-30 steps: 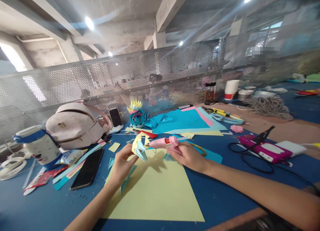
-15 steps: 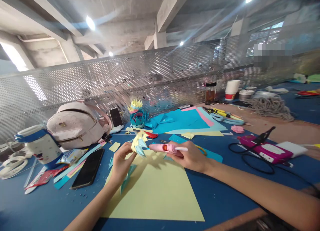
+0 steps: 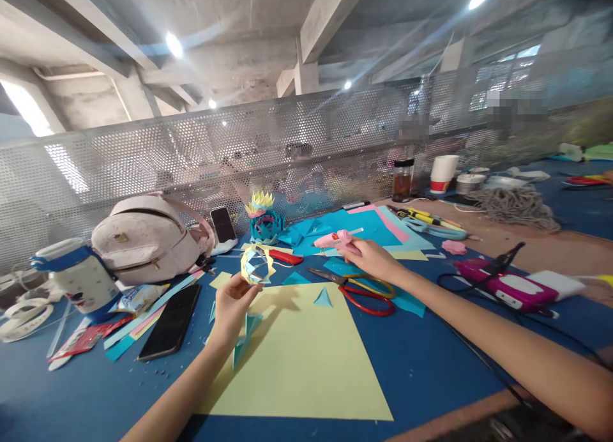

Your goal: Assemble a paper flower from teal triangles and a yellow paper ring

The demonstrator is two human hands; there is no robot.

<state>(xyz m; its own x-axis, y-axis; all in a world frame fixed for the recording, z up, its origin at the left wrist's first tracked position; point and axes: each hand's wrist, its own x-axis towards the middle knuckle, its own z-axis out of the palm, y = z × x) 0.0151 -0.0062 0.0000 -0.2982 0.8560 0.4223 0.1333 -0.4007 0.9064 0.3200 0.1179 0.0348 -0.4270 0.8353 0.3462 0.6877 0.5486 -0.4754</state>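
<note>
Between the thumb and fingers of my left hand [image 3: 233, 306] is a paper ring [image 3: 248, 267] of pale yellow and light blue folded points, its round opening facing me. My right hand [image 3: 371, 258] is closed round the handle of a pink hot glue gun [image 3: 338, 239], whose nozzle points left over the back of the table; a clear glue stick juts from its rear. Beneath my hands lies a large pale yellow sheet [image 3: 306, 359]. On it rest a small light blue paper triangle [image 3: 323, 297] and, by my left wrist, more blue folded pieces [image 3: 246, 338].
Scissors [image 3: 366, 292] with red and yellow handles lie below my right hand. A red utility knife [image 3: 286, 257] and a blue paper lotus [image 3: 265, 225] stand behind the ring. Left are a phone [image 3: 171, 320], backpack [image 3: 143, 237] and bottle [image 3: 76, 279]; right, a magenta power strip [image 3: 507, 289].
My right hand has carried the glue gun away from the ring, back and to the right. The ring has turned to show its opening. The scissors and small blue triangle have come into view.
</note>
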